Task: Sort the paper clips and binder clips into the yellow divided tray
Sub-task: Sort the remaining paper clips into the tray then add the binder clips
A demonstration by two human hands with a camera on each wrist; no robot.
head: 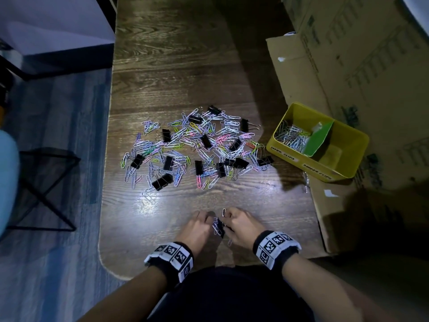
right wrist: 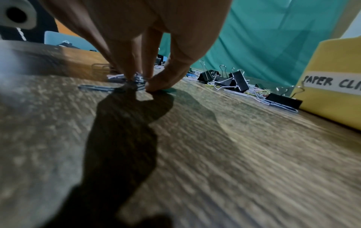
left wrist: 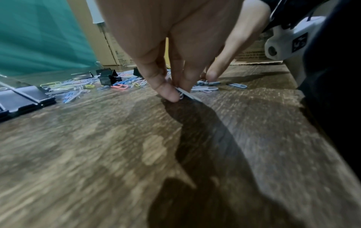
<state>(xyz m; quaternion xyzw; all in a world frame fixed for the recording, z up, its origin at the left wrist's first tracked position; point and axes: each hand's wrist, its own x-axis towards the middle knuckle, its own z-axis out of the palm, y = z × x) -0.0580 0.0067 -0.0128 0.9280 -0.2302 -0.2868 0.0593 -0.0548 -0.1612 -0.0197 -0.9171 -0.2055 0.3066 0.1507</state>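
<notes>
A spread pile of coloured paper clips mixed with black binder clips lies mid-table. The yellow divided tray stands at the right, with paper clips in its left compartment beside a green divider. Near the front edge both hands meet over a small bunch of paper clips. My left hand pinches some of those clips between thumb and fingers. My right hand has its fingertips curled down onto the same bunch, with the thumb on the table.
Cardboard boxes line the right side behind and beside the tray. A black wire stool stands on the floor to the left of the table edge. Binder clips lie just in front of the tray's labelled wall.
</notes>
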